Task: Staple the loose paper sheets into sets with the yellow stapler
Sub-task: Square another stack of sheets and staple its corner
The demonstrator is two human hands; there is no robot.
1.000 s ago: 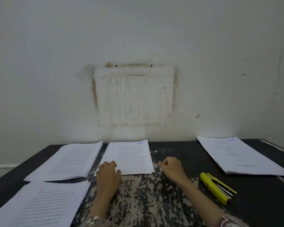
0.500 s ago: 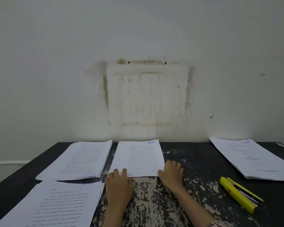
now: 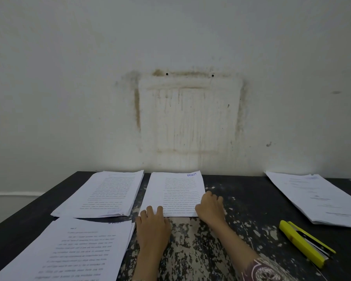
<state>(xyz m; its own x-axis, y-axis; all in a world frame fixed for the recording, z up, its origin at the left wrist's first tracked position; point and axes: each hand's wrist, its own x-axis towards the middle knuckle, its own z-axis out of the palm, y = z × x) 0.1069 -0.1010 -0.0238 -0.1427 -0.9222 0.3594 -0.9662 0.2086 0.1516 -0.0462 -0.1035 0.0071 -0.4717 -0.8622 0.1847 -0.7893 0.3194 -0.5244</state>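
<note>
The middle paper stack [image 3: 174, 191], printed and stamped blue at its far corner, lies on the worn black table [image 3: 241, 199]. My left hand [image 3: 153, 226] rests on its near left corner with the fingers laid on the paper. My right hand [image 3: 210, 207] sits at the stack's right edge near the front corner, its fingers curled against that edge and the thumb on the sheet. The yellow stapler [image 3: 304, 243] lies untouched to the right of my right forearm.
Other paper stacks lie at the far left [image 3: 105, 194], near left [image 3: 69, 250] and far right [image 3: 316, 197]. A stained white wall [image 3: 170, 57] rises right behind the table. Bare worn tabletop shows between my forearms.
My right hand has slid from the stack's near edge to its right edge and curled its fingers. My left hand has stayed on the near left corner. The camera has shifted slightly.
</note>
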